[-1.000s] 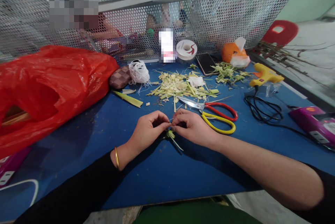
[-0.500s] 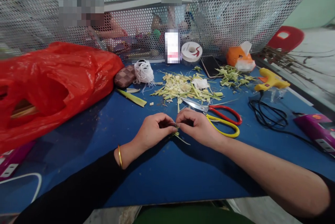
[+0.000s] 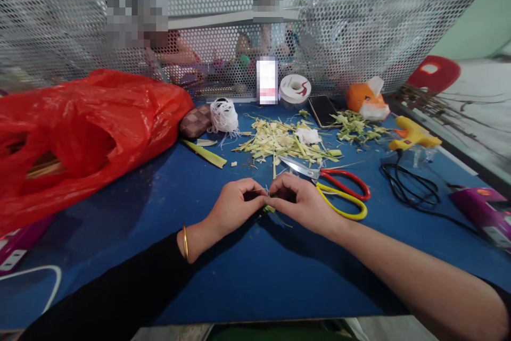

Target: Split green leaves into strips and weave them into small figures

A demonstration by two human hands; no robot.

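My left hand (image 3: 235, 204) and my right hand (image 3: 302, 204) meet fingertip to fingertip just above the table, both closed in a pinch. Between them is a small green plant piece (image 3: 269, 209), mostly covered by my fingers, with a thin strip trailing to the right. A fine pale thread (image 3: 266, 189) shows at the fingertips; its exact path is too small to follow. My left fingers pinch the plant piece, while my right thumb and forefinger close at the thread. Large scissors (image 3: 315, 173) with a red and a yellow handle lie just beyond my right hand, blades partly apart.
Behind my hands spreads a pile of pale green plant scraps (image 3: 271, 141). A red plastic bag (image 3: 147, 112) fills the left, beside white string (image 3: 224, 116). To the right are a yellow glue gun (image 3: 413, 133) with its black cord and a purple power strip (image 3: 481, 213).
My hands stay together; my right fingers have shifted slightly left, closing the small gap at the fingertips. The whole scene sits a little lower as the camera tilts up.
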